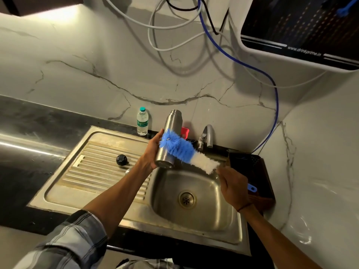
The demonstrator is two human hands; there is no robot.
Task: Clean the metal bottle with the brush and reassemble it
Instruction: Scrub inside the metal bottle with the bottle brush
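Gripping metal bottle point(168, 140) in left hand point(153, 150), brush point(186, 152) clasped in right hand point(233, 188).

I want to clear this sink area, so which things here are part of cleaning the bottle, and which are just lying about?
Part of the job:
metal bottle, in the left hand
brush, in the right hand
black cap on the drainboard
sink

Lying about:
plastic water bottle
red object behind the metal bottle
dark tray

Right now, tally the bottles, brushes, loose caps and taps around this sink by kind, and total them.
Bottles: 2, the metal bottle in the left hand and a plastic water bottle.
Brushes: 1, the brush in the right hand.
Loose caps: 1, the black cap.
Taps: 1, the tap.
Total: 5
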